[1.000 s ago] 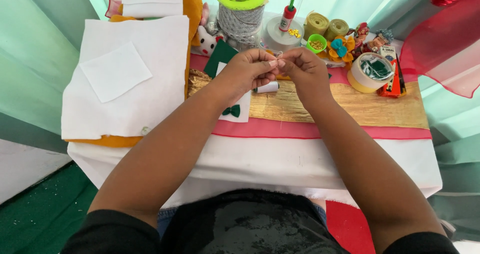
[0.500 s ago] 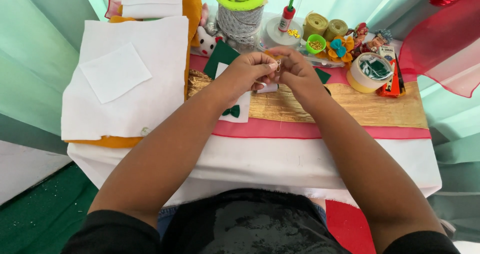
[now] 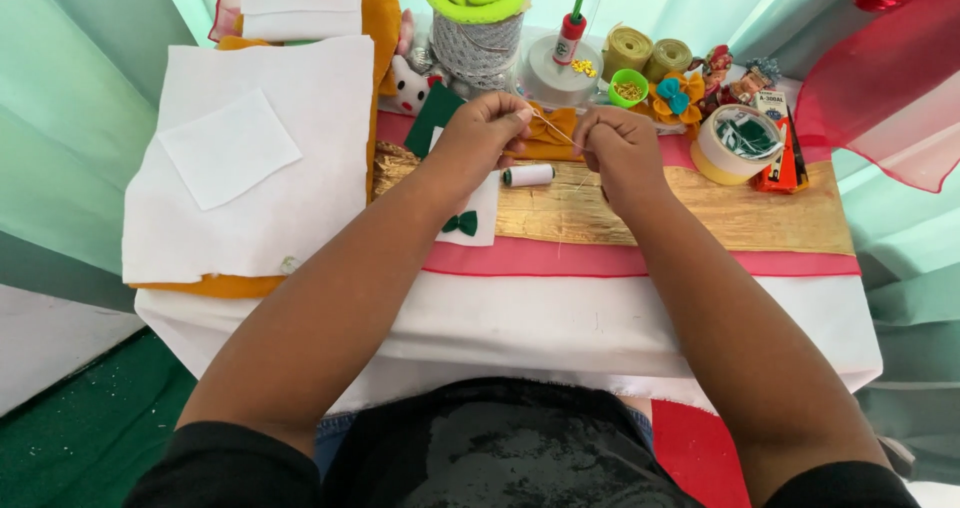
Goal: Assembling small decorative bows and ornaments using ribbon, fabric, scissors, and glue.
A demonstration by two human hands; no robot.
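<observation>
Now I see the hands drawn slightly apart since half a second ago, a thin pale thread stretched taut between them above the orange felt piece. Left hand and right hand are both curled tight, pinching it. The white thread spool, earlier hidden, lies just below on the gold cloth strip.

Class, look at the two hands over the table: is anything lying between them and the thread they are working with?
Nothing visible does. The left hand and the right hand both pinch the thread, which runs taut between them above the orange felt piece. The white thread spool lies below on the table, clear of both hands.
</observation>
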